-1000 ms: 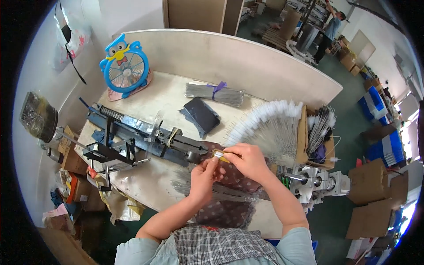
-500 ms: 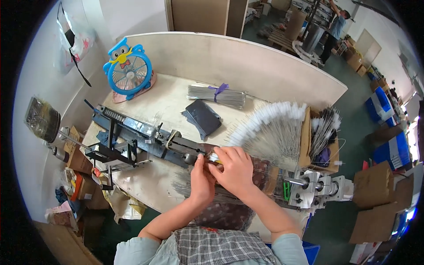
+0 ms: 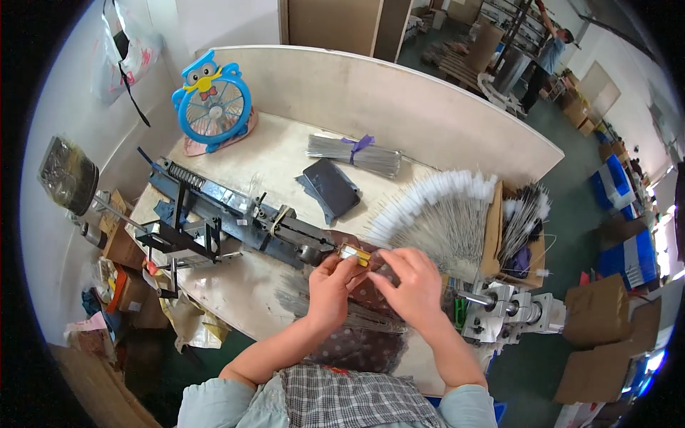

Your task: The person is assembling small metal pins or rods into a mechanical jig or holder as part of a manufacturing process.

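- 2 hands: left hand (image 3: 327,291) pinches 1 yellow-and-white piece (image 3: 354,255), right end of 1 metal rig (image 3: 278,230)
- Right hand (image 3: 415,287): thumb, forefinger slightly parted beside piece; can't tell if holding anything
- Far tabletop (image 3: 280,151): 1 blue fan (image 3: 215,112), 1 tied wire bundle (image 3: 330,151)

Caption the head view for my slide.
Left hand at a small yellow piece, right hand close by, white-tipped brushes fanned out.
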Action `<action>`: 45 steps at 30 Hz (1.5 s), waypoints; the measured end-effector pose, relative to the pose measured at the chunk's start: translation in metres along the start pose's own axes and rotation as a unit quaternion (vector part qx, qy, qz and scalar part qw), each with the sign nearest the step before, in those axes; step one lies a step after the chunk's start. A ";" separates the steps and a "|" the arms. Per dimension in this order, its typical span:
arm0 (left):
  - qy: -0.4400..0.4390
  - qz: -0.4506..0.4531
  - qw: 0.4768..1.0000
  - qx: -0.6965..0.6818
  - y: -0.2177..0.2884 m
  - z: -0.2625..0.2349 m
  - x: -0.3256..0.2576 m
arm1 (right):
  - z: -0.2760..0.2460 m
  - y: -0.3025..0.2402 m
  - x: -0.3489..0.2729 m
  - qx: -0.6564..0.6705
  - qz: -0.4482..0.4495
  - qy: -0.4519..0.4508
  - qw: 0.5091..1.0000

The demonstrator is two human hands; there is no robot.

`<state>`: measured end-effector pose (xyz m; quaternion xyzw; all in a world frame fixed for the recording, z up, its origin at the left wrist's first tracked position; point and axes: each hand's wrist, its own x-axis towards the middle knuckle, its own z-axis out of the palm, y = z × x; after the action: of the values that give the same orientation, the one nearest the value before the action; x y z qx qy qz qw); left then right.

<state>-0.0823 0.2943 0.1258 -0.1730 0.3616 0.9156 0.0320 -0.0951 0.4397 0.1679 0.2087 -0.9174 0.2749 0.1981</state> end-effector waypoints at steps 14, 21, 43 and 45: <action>-0.015 0.000 0.999 0.035 -0.006 0.000 -0.001 | -0.011 0.022 -0.012 0.098 0.039 -0.040 0.994; 0.001 -0.023 1.000 0.000 0.000 0.003 -0.001 | 0.003 0.004 0.002 0.052 0.000 0.046 0.998; -0.025 -0.050 0.998 -0.033 0.005 0.001 -0.004 | 0.024 -0.009 0.008 -0.039 -0.061 0.033 0.997; -0.002 -0.043 0.998 -0.040 0.008 0.008 -0.006 | 0.024 -0.007 0.007 -0.030 -0.057 0.032 0.997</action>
<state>-0.0801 0.2944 0.1383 -0.1875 0.3170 0.9274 0.0654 -0.1032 0.4185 0.1557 0.2460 -0.9049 0.2419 0.2493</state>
